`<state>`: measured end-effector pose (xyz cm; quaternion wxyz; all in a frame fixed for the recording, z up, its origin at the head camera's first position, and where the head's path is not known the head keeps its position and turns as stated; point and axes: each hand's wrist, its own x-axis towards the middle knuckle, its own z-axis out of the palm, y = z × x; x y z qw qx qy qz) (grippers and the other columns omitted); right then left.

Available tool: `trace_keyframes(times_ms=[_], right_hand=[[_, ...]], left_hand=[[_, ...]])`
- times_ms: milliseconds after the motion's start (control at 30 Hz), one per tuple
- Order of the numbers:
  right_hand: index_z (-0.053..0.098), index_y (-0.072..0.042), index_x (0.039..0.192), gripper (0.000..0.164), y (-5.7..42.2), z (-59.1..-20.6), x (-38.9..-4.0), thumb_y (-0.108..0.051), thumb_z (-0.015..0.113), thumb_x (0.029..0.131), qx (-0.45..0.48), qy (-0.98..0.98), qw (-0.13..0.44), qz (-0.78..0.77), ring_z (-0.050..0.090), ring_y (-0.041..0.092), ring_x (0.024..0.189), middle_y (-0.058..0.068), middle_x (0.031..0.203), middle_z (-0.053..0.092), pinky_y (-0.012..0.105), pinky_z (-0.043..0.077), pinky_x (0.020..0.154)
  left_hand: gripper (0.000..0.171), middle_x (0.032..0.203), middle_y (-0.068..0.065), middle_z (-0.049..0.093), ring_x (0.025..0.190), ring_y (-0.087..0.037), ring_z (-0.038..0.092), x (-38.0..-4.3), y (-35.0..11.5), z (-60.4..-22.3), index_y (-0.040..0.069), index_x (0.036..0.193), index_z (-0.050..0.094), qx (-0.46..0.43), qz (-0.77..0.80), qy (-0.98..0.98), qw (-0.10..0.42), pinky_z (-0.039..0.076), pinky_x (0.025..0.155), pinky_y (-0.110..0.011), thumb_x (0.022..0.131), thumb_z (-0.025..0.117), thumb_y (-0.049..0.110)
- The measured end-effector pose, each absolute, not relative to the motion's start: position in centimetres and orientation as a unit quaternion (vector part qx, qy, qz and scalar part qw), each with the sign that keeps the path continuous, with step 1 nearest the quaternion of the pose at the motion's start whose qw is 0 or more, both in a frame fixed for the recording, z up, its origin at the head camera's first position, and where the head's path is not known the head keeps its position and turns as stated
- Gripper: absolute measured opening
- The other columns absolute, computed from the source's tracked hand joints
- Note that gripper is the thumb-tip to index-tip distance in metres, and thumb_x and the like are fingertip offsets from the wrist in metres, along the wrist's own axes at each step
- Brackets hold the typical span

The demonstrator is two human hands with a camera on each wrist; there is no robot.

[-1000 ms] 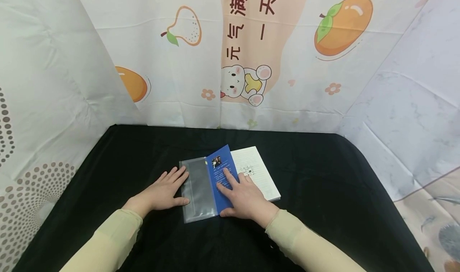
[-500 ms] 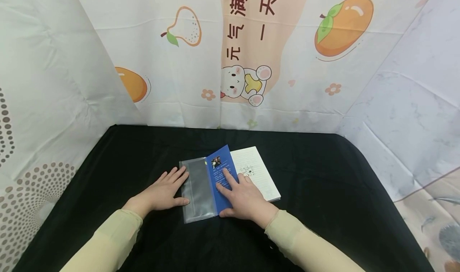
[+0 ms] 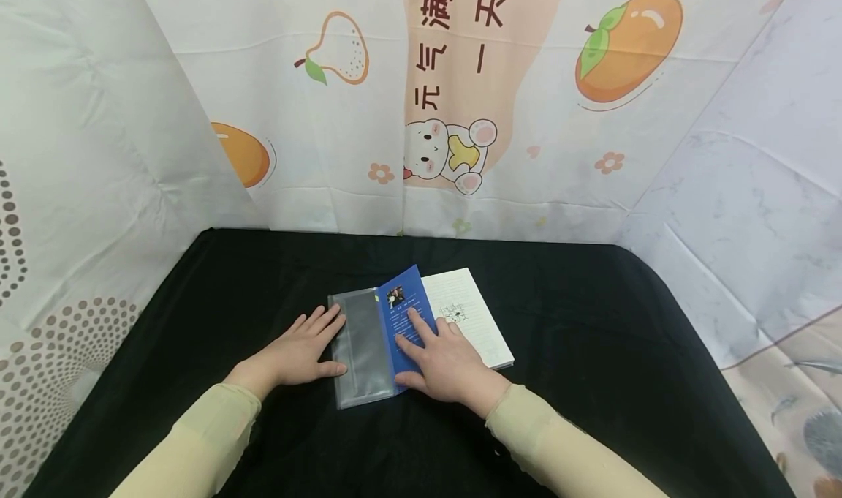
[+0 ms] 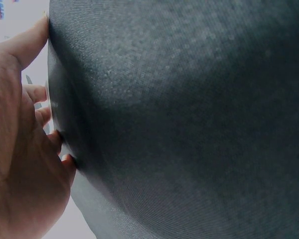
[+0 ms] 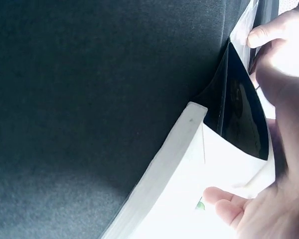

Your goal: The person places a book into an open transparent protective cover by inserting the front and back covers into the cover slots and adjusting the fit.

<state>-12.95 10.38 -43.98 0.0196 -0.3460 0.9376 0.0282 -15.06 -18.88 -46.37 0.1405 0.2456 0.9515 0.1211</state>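
A book lies open on the black cloth. Its white printed page is at the right, and a blue cover flap with a small photo and pale text stands folded out beside it. Left of the flap spreads a clear plastic book cover. My left hand rests with straight, spread fingers on the cover's left edge. With fingers spread, my right hand presses on the blue flap, its thumb near the flap's lower left edge and its outer fingers over the page. In the right wrist view, the flap bows up off the page block.
Black cloth covers the table. Its far edge meets a white printed curtain with fruit and a bear, and pale curtains hang at the sides.
My right thumb has slid slightly left and up along the lower part of the blue flap. The left hand, the book and the clear cover have stayed in place.
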Motion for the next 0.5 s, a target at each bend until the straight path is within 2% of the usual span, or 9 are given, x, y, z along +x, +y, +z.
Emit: trace_keyframes(times_ms=[133,267,367,500], right_hand=[[0.048,-0.024,0.142,0.054,10.33,-44.07,-12.99,-0.052,0.05,0.096,-0.348,0.937,-0.004,0.038,0.047,0.036,0.109,0.016,0.156,0.025,0.042,0.044,0.08],[0.052,-0.018,0.139,0.052,10.25,-44.29,-13.07,-0.043,0.058,0.094,-0.338,0.94,-0.03,0.02,0.048,0.03,0.099,0.015,0.153,0.032,0.039,0.043,0.075],[0.05,-0.015,0.141,0.058,10.27,-44.39,-13.11,-0.042,0.062,0.091,-0.326,0.945,-0.033,-0.009,0.048,0.029,0.101,0.013,0.154,0.032,0.038,0.043,0.076],[0.037,-0.013,0.148,0.076,10.37,-44.41,-13.24,-0.044,0.07,0.086,-0.297,0.953,-0.027,-0.054,0.051,0.029,0.11,0.015,0.156,0.025,0.041,0.045,0.084]], left_hand=[[0.087,0.16,-0.012,0.01,0.144,-0.036,0.005,-15.04,-18.85,-46.34,0.008,0.152,0.023,0.245,0.122,0.951,0.141,0.011,0.114,-0.059,0.09,0.057,0.059],[0.087,0.16,-0.012,0.01,0.144,-0.036,0.005,-15.04,-18.87,-46.35,0.008,0.152,0.023,0.246,0.121,0.951,0.141,0.011,0.114,-0.059,0.09,0.057,0.058],[0.087,0.16,-0.012,0.01,0.144,-0.036,0.005,-15.05,-18.88,-46.34,0.008,0.152,0.023,0.247,0.122,0.951,0.142,0.011,0.114,-0.059,0.09,0.057,0.058],[0.087,0.16,-0.012,0.01,0.144,-0.036,0.004,-15.11,-18.9,-46.37,0.009,0.152,0.022,0.248,0.12,0.951,0.143,0.01,0.114,-0.059,0.09,0.056,0.06]])
